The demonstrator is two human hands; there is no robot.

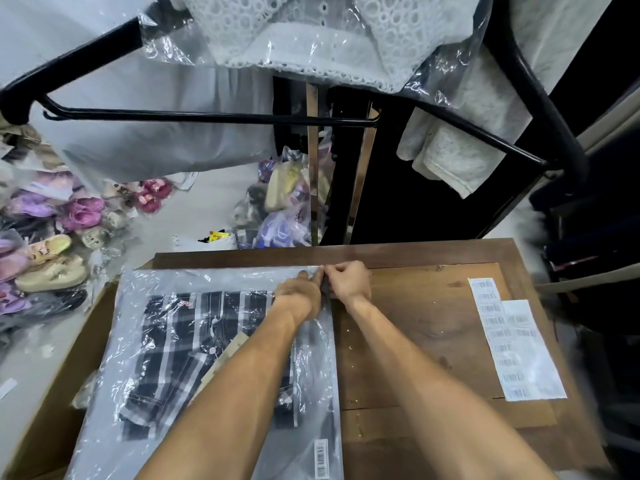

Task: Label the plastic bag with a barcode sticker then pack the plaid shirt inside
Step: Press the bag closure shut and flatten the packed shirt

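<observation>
Under forearms, plaid shirt [180, 344] half-hidden.

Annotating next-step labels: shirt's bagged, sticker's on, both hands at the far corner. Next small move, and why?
Probably run the pinch along the open edge toward the body to seal it. The plaid shirt already lies inside the plastic bag, the barcode sticker is on, and the left hand and right hand pinch the far corner.
</observation>
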